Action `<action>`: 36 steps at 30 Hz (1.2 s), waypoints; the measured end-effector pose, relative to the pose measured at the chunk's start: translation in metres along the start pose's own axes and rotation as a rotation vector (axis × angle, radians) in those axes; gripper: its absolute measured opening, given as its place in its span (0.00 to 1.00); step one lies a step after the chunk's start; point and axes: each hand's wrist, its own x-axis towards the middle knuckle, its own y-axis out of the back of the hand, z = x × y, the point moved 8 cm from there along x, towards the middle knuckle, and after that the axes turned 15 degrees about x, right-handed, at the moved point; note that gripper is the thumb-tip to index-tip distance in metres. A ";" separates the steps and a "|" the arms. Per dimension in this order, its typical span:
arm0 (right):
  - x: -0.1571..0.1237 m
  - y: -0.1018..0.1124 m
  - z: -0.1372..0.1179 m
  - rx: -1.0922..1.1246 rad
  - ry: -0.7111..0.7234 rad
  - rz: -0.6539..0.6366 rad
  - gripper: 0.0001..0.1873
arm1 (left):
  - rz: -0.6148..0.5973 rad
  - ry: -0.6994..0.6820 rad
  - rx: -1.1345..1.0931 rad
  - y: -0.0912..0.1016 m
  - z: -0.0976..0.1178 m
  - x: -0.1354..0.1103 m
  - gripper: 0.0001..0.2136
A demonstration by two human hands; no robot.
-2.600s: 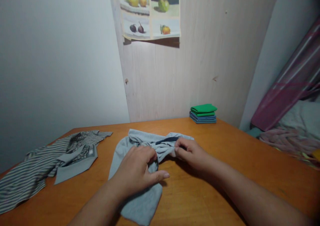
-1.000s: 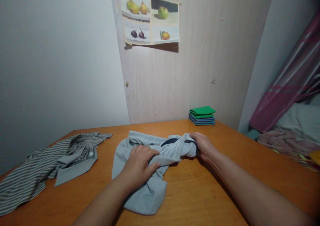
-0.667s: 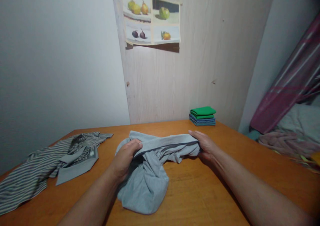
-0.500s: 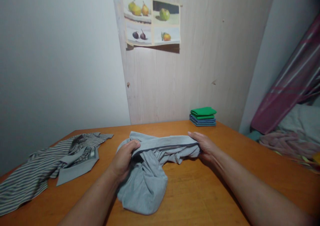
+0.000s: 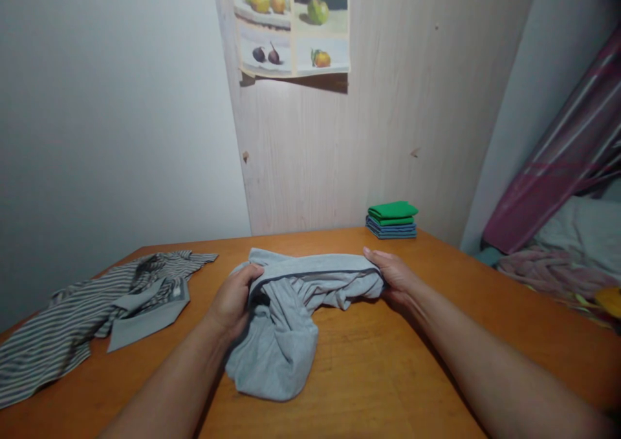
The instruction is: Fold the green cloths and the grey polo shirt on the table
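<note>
Fingers of left hand mostly out of sight behind grey garment

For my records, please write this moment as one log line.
left hand: holds gray cloth; right hand: holds gray cloth; striped shirt: lies left

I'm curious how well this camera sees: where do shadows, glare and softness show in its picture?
In the head view, a dark shadow runs on the table along the right forearm; head view, far right: pale glare streaks the glossy pink sheet; head view, top right: the corner goes dark; head view overall: soft detail, the gray garment showing no weave.
</note>
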 end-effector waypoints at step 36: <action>0.014 -0.003 0.016 -0.728 0.308 -0.019 0.23 | 0.238 -0.373 0.300 0.016 0.062 -0.025 0.18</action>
